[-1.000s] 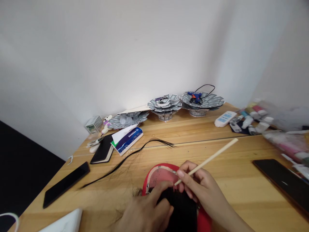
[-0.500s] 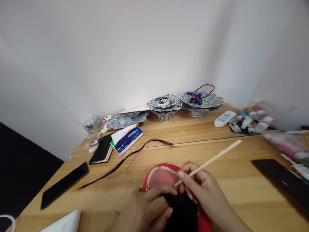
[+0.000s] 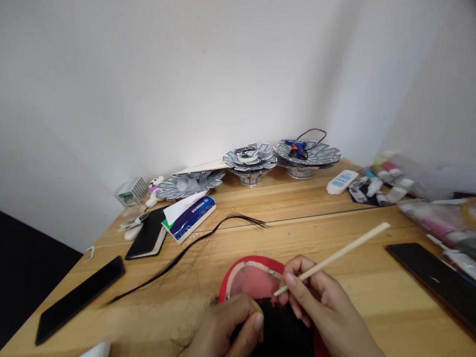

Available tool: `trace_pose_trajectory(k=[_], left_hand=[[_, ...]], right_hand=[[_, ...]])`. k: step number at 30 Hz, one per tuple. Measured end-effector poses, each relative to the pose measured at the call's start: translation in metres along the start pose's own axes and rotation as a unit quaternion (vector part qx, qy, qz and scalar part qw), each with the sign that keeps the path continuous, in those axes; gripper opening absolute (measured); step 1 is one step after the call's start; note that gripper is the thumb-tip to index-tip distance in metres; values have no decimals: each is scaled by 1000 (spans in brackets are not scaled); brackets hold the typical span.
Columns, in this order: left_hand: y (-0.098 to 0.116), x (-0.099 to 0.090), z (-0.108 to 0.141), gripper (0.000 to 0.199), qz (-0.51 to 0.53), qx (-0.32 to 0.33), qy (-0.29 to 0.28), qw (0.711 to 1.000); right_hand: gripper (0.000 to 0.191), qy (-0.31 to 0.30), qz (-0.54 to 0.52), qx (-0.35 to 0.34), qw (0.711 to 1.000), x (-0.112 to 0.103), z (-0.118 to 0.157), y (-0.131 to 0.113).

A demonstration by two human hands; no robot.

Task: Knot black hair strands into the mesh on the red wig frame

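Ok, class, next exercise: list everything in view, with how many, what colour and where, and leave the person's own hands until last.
wooden stick: one, pale, in the right hand
red-rimmed mesh cap: one, red and pink, near edge, under the hands
black hair: one bunch, black, on the cap
loose hair strand: one, black, across the table
smartphones: two, black, left and right on the table
notebook: one, black, far left
printed box: one, blue and white, beside the notebook
card rosette bowls: three, silver-grey, along the wall
hot glue gun: one, blue and orange, on the rightmost bowl
small bottles: several, mixed colours, far right
left hand: one, on the black hair
right hand: one, pinching the stick
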State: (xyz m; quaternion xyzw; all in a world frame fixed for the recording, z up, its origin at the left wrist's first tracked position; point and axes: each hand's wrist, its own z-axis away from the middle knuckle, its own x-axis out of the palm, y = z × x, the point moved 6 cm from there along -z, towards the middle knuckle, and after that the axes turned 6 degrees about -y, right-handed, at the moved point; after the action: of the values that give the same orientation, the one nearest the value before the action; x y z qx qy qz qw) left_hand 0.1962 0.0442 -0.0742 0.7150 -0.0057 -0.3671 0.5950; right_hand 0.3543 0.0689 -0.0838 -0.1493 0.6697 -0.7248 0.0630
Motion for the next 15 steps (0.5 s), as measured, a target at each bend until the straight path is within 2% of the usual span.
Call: trace_pose_trajectory(k=[8,15], left_hand=[[-8,3,0,48,-3,11,14,1000],[-6,5,1,49,4,-3,15,1000]], right_hand=[[45,-12,-20,15,1000,-2,2,4],[41,-24,38,-15,999,-5,4,1]])
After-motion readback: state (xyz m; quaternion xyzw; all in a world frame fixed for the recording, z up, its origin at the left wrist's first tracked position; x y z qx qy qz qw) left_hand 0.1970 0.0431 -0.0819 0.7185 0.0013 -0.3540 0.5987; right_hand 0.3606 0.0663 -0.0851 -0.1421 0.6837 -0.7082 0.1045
